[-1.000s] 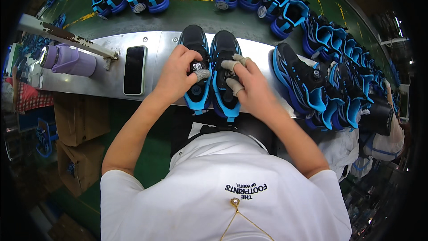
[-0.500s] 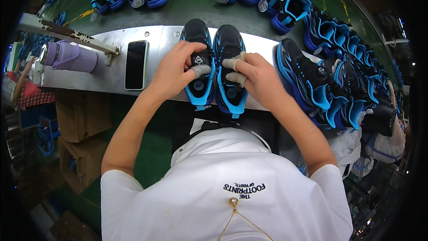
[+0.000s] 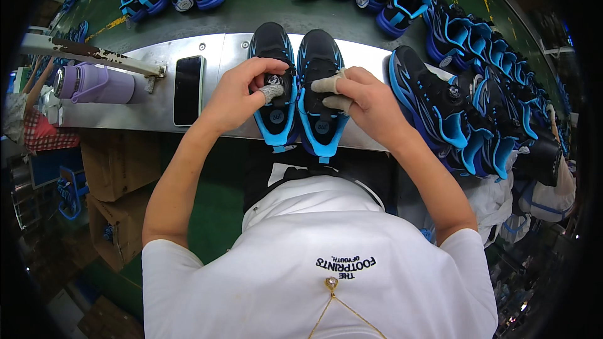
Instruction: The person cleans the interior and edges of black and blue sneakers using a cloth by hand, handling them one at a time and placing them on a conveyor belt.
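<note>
Two black sneakers with bright blue linings lie side by side, toes away from me, at the near edge of a metal bench. My left hand (image 3: 235,94) is curled over the left sneaker (image 3: 271,41), thumb and fingers on either side of its round lacing dial (image 3: 274,80). A pale finger cot covers that thumb. On the right sneaker (image 3: 318,47), my right hand (image 3: 367,100) grips the tongue area with thumb and finger, both in beige cots. The fingers hide whatever part of that shoe they hold.
The metal bench (image 3: 157,100) carries a black-screened phone (image 3: 189,91) and a lilac bottle (image 3: 97,83) beside a chipped metal bar (image 3: 94,53). More sneakers (image 3: 424,97) crowd the right. Others line the green surface (image 3: 251,16) beyond. Cardboard boxes (image 3: 116,163) stand low at left.
Both hands stay at the same two sneakers, with slight finger movement. The whole scene has shifted a little left and up in the view.
</note>
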A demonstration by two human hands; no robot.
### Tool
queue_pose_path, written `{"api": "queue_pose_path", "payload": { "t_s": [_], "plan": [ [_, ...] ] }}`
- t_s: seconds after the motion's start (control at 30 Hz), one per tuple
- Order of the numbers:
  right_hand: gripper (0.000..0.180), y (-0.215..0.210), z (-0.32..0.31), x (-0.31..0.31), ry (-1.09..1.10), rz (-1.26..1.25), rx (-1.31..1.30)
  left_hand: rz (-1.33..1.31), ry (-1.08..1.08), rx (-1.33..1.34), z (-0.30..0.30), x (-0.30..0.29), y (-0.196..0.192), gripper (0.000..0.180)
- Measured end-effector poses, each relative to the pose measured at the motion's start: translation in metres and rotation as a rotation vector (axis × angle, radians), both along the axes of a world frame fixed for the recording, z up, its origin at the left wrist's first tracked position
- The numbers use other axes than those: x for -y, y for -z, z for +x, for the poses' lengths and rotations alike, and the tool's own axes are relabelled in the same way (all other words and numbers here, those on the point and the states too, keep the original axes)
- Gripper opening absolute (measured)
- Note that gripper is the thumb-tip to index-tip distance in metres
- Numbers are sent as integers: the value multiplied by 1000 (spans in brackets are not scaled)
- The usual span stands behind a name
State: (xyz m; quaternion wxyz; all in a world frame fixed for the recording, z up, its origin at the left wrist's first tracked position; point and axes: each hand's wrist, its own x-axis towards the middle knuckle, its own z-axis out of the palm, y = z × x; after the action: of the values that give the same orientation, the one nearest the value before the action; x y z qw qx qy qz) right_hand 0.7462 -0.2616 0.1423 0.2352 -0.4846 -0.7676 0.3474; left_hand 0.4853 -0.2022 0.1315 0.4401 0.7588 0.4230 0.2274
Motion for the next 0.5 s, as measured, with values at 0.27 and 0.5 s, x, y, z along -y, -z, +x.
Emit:
{"api": "queue_pose_path", "payload": {
  "t_s": [0.27,0.5],
  "plan": [
    [42,6,-8,-4,-55,229,-4,67,-40,14,-2,0,4,44],
    [33,-1,-14,-2,41,-95,-248,134,-55,-136,3,5,-4,47]
  ]
}}
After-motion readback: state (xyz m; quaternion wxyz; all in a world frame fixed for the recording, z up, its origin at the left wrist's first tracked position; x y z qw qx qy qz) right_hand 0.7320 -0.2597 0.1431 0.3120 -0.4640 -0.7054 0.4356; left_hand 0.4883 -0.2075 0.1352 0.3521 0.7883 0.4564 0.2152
